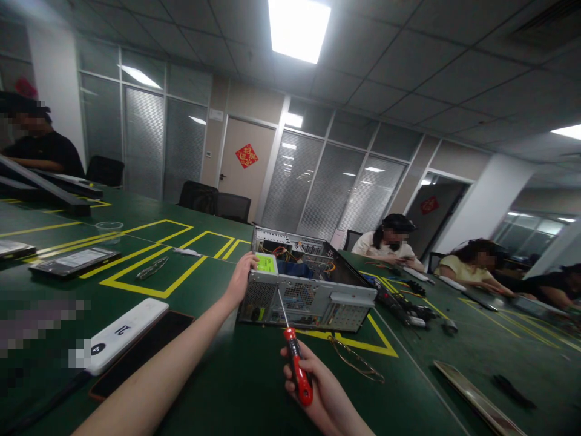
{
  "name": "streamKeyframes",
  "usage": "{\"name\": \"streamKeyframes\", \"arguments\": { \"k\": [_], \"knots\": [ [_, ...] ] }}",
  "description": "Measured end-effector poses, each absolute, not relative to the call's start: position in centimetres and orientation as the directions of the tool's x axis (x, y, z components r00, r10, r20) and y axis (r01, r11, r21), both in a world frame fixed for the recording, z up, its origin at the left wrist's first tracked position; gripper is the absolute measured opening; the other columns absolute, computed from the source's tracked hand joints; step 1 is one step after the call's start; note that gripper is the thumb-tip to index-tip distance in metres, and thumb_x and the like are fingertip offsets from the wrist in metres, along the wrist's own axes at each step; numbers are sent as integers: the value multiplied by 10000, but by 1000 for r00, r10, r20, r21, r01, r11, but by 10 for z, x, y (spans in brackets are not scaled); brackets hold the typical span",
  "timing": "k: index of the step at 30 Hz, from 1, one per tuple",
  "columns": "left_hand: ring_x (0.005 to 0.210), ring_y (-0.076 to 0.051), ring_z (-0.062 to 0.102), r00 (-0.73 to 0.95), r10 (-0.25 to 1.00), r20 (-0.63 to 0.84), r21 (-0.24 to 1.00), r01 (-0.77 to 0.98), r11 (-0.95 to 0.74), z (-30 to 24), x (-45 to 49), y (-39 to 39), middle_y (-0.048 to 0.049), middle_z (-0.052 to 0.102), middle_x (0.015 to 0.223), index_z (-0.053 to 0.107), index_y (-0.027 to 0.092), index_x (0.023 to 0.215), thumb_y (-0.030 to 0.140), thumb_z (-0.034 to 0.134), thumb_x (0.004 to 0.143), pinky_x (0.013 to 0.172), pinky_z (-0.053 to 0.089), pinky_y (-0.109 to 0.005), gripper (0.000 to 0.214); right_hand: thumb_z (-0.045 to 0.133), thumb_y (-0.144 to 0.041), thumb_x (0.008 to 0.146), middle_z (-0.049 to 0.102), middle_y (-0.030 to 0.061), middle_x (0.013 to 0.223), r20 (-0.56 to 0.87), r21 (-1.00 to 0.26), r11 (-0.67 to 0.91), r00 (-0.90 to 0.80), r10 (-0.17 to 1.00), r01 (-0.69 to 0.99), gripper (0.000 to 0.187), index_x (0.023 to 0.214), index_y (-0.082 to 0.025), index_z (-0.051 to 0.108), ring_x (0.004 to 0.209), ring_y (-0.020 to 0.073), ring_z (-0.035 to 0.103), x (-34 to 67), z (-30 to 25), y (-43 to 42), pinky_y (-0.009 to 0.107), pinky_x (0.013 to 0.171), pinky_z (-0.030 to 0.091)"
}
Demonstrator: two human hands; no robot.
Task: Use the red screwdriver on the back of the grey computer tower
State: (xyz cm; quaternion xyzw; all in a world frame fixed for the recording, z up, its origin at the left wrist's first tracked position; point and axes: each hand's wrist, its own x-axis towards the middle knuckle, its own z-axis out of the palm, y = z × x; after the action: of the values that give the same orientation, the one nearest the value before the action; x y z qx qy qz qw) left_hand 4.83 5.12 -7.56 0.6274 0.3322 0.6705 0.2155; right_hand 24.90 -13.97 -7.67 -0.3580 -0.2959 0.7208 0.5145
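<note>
An opened desktop computer case (354, 298) lies on the table, its rear panel facing me and its inside showing cables and boards. A power supply (269, 264) with a bright green label sits at its near left corner. My left hand (240, 280) grips that corner, fingers over the top edge. In my right hand (306, 375), fingers closed round the handle, is a red and black screwdriver (297, 366). Its shaft points up to the rear panel, with the tip at or very near the metal beside the power supply; I cannot tell whether it touches.
Left of me are a hard drive (75, 261), a plastic cup (109, 231), a white power bank (129, 333) and a dark phone (143, 357). Glasses (356, 358) lie before the case. Right are black cables (403, 306) and a long flat bar (476, 393). Several people sit around.
</note>
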Motion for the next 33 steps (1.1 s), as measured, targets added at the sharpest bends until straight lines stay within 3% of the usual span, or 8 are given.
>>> {"name": "streamKeyframes", "arguments": {
  "k": [11,16,21,25,27,29,31,33],
  "knots": [
    [1283,-219,444,-116,719,685,729,123,-674,-75,48,50,-86,617,1083,512,209,727,398,258,939,1128,315,-388,381,658,-147,593,675,42,942,-206,-747,-347,-299,932,-567,410,1003,-164,668,705,107,551,253,-74,-138,228,614,405],
    [1283,-214,442,-117,714,690,723,122,-680,-76,48,51,-81,616,1091,516,209,734,385,258,944,1132,309,-383,376,590,-31,493,666,73,1141,-132,-728,-385,-436,890,-566,612,1088,-160,651,874,143,596,261,-64,-141,263,738,451],
    [1283,-215,438,-104,713,694,720,123,-683,-76,47,52,-80,613,1099,508,210,734,401,255,941,1133,302,-388,379,726,-14,554,626,114,1255,-105,-773,-381,-490,865,-507,650,1176,-156,606,1032,167,617,259,-60,-143,253,851,447],
    [1263,-217,457,-114,706,699,715,132,-686,-77,47,53,-81,619,1086,510,211,729,422,252,941,1130,309,-390,395,826,-127,598,662,144,1161,-91,-780,-383,-516,852,-495,586,1142,-94,611,1037,166,629,256,-64,-143,243,931,431],
    [1257,-216,464,-113,706,699,714,139,-686,-77,47,53,-81,622,1086,515,213,731,430,252,942,1131,311,-390,401,845,-197,612,683,117,1060,-90,-782,-382,-517,852,-493,570,1124,-100,613,944,149,652,258,-68,-142,232,848,484],
    [1259,-215,465,-111,702,704,710,144,-689,-77,47,52,-81,624,1086,522,213,736,432,253,944,1128,317,-389,405,824,-281,660,677,80,980,-97,-785,-387,-521,848,-484,520,1113,-146,608,755,112,647,261,-72,-141,178,592,498],
    [1262,-216,464,-112,697,709,705,146,-694,-76,47,52,-82,626,1084,526,212,736,433,251,946,1124,323,-388,410,768,-342,730,657,49,912,-123,-780,-409,-525,842,-474,412,1076,-186,608,536,40,533,263,-73,-140,103,368,310],
    [1268,-215,459,-111,695,711,703,146,-696,-76,47,52,-82,624,1085,524,212,735,436,249,946,1124,323,-386,412,725,-363,773,637,28,853,-150,-769,-429,-519,841,-474,327,1027,-190,614,435,-12,376,264,-73,-140,86,328,132]
  ]
}}
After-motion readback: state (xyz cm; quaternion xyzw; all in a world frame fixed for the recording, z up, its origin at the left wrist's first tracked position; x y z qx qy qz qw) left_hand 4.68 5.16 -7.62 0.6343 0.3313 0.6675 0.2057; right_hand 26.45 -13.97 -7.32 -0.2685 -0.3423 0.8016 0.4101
